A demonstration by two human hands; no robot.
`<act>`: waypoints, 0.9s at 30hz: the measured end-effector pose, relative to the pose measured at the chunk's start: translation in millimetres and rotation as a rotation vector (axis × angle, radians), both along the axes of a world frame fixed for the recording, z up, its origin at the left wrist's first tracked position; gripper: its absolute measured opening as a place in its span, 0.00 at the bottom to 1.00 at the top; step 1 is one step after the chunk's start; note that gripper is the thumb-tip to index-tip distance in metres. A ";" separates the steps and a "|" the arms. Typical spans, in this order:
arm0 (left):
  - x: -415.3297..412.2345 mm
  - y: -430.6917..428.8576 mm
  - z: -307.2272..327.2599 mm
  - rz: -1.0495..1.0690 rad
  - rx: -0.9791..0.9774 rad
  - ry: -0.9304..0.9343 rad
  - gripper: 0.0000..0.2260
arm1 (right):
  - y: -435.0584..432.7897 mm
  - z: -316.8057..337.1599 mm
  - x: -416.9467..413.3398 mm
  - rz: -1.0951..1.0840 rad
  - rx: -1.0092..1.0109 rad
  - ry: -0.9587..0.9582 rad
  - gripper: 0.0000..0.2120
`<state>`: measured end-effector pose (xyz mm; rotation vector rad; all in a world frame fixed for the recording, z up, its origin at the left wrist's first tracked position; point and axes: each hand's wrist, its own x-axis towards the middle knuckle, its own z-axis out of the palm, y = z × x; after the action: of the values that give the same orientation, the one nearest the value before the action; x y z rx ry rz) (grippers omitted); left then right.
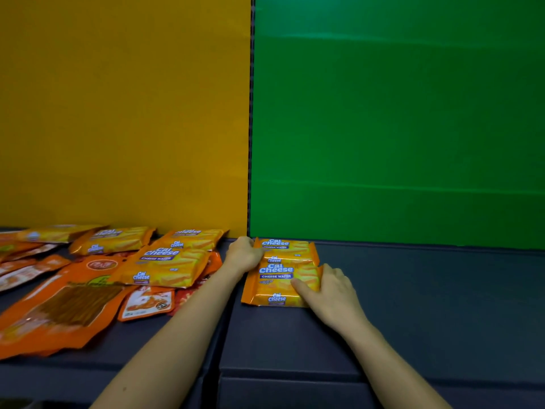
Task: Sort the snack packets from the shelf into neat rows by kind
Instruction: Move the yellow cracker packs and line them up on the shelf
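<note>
You are facing a staged mock-up of a shop shelf. Plain coloured boards, an orange panel [124, 113] and a green panel [398, 113], back a dark surface [427, 290]. Branded snack packets [165, 265] lie on it.

We note: two forearms bare, lower centre of frame, uncovered up to frame's bottom edge. Left hand [243, 254], right hand [331, 293] bare too. Small speck on left forearm, near bottom.
</note>
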<state>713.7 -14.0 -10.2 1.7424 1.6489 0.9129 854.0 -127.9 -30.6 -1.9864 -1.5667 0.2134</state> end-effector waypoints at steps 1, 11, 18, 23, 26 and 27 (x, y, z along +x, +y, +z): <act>-0.6 -3.2 0.7 -0.010 0.022 0.045 0.17 | -1.4 0.6 -0.1 -0.002 0.003 -0.021 0.27; -63.6 -35.9 38.3 0.036 0.477 0.245 0.09 | -13.1 33.9 -19.7 0.170 0.372 -0.061 0.18; -173.7 -27.3 41.1 0.180 0.390 0.265 0.09 | 6.3 55.5 -105.8 0.333 0.255 -0.068 0.16; -214.9 -9.9 29.9 0.074 0.368 0.381 0.10 | 34.5 49.5 -160.9 0.278 -0.083 -0.209 0.24; -227.4 4.4 29.0 -0.024 0.345 0.371 0.09 | 47.8 47.3 -181.5 0.184 -0.159 -0.168 0.36; -230.0 8.2 29.2 -0.044 0.332 0.365 0.10 | 51.7 46.2 -187.4 0.151 -0.175 -0.145 0.40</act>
<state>483.7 -5.8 19.0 2.2731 1.7465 0.9303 666.5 -76.2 15.6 -2.0551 -1.8491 0.2804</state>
